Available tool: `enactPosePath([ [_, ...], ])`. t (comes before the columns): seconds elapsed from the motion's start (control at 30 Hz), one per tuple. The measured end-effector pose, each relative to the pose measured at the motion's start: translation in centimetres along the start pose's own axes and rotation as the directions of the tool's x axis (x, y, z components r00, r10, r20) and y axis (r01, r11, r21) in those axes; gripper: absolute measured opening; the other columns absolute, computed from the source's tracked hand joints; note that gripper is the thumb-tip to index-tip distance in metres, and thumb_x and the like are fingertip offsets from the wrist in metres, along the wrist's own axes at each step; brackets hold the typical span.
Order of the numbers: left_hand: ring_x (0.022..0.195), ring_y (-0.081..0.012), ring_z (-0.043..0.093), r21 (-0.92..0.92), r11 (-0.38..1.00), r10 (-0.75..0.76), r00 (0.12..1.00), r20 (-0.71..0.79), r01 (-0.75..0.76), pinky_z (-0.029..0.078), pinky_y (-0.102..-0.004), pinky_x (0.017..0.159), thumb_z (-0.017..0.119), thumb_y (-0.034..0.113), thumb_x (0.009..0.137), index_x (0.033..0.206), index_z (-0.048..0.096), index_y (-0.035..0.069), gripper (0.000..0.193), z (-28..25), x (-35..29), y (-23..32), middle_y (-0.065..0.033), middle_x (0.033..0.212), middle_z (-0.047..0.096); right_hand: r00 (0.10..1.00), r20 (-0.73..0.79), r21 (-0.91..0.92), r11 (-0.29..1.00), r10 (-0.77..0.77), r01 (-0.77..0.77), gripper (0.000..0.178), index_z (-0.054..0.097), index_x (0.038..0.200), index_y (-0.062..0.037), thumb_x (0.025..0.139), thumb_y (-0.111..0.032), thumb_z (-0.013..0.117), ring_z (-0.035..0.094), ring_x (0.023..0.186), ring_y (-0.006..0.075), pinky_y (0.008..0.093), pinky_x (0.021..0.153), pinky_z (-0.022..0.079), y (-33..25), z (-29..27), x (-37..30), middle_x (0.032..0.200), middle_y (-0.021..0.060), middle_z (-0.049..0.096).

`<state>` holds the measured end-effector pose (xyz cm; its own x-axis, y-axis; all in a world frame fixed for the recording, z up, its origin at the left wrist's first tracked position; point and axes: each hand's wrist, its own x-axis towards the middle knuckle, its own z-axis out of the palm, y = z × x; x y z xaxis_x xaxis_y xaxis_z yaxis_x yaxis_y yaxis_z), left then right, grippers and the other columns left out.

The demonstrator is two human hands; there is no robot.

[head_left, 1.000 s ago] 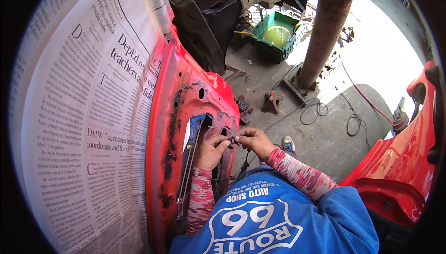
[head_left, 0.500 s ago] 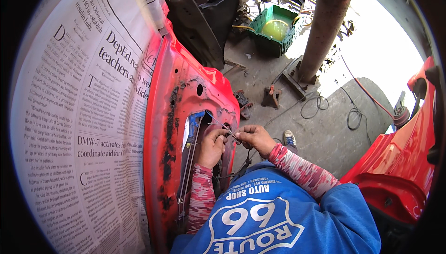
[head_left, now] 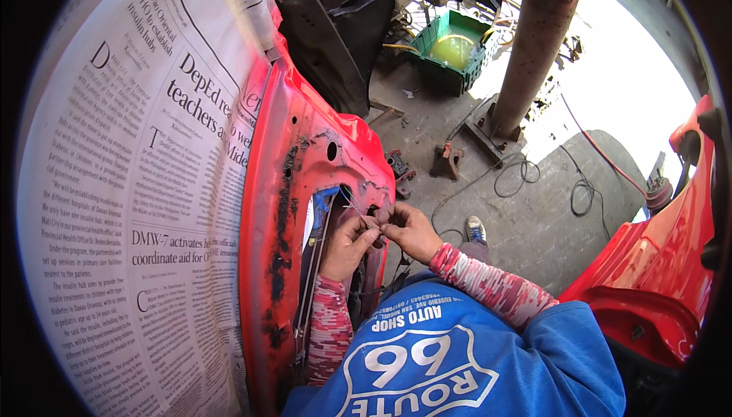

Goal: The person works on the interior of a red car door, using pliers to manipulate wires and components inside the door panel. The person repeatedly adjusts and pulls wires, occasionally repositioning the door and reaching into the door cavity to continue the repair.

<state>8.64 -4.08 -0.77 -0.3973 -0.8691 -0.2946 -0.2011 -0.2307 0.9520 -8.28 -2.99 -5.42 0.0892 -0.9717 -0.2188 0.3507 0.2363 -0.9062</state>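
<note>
Both hands meet in front of an opening in a red car door (head_left: 313, 123), whose inner panel is smeared with black residue. My left hand (head_left: 347, 245) pinches a thin wire (head_left: 353, 202) that comes out of the opening's upper part. My right hand (head_left: 412, 231) is closed at the same spot, its fingertips against those of the left. The wire's end is hidden between the fingers, so I cannot make out exactly how each one grips it. Blue tape or plastic (head_left: 323, 194) shows at the top of the opening.
Newspaper (head_left: 152, 188) covers the door's outer side on the left. A green crate (head_left: 457, 51) with a yellow-green round object stands beyond, near a rusty post (head_left: 545, 43). A jack stand (head_left: 445, 161) and loose cables (head_left: 518, 177) lie on the floor; a red car panel (head_left: 640, 257) is right.
The right hand has shifted slightly left and down, and its fingers have curled in closer to the left hand's. The view has moved a little; the door sits slightly farther right.
</note>
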Motion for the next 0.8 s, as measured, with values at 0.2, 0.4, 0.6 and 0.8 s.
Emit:
enactPosePath([
  [0.2, 0.085, -0.0099, 0.062, -0.03, 0.999, 0.037, 0.999, 0.006, -0.037, 0.051, -0.0246, 0.075, 0.061, 0.01, 0.096, 0.103, 0.062, 0.0, 0.012, -0.1, 0.2, -1.4, -0.0032, 0.092, 0.065, 0.983, 0.132, -0.187, 0.971, -0.126, 0.149, 0.016, 0.067, 0.096, 0.0012, 0.085, -0.01, 0.07, 0.062, 0.071, 0.0102, 0.0266, 0.067, 0.052, -1.7, -0.9, 0.5, 0.081, 0.0049, 0.067],
  [0.4, 0.084, -0.0086, 0.061, 0.387, 0.921, 0.079, 0.995, -0.054, -0.052, 0.049, -0.0242, 0.075, 0.062, 0.009, 0.094, 0.096, 0.063, -0.001, 0.011, -0.3, 0.0, -0.9, -0.0026, 0.086, 0.066, 0.961, 0.265, -0.272, 0.962, 0.081, -0.006, 0.013, 0.067, 0.094, 0.001, 0.086, -0.01, 0.068, 0.062, 0.072, 0.0094, 0.0272, 0.065, 0.052, -3.3, -1.0, 1.2, 0.077, 0.0039, 0.067],
  [0.6, 0.079, -0.0085, 0.059, 0.14, 0.985, 0.112, 0.989, -0.093, -0.098, 0.049, -0.0244, 0.073, 0.058, 0.009, 0.095, 0.093, 0.06, 0.0, 0.009, 0.5, -0.1, -0.5, -0.0027, 0.085, 0.062, 0.941, 0.325, -0.56, 0.784, -0.092, 0.269, 0.019, 0.063, 0.098, 0.0036, 0.091, -0.013, 0.06, 0.066, 0.077, 0.0282, 0.0378, 0.071, 0.05, -2.9, -1.2, 2.6, 0.083, 0.0163, 0.067],
  [0.8, 0.074, -0.0067, 0.053, 0.27, 0.958, 0.134, 0.985, -0.11, -0.1, 0.048, -0.0238, 0.072, 0.053, 0.011, 0.095, 0.089, 0.057, 0.002, 0.012, 0.1, 0.0, -0.4, -0.0003, 0.081, 0.056, 0.902, 0.374, -0.534, 0.745, -0.216, 0.4, 0.02, 0.062, 0.099, 0.0028, 0.093, -0.016, 0.057, 0.064, 0.074, 0.0282, 0.0374, 0.069, 0.049, -2.1, -1.9, 2.7, 0.081, 0.014, 0.065],
])
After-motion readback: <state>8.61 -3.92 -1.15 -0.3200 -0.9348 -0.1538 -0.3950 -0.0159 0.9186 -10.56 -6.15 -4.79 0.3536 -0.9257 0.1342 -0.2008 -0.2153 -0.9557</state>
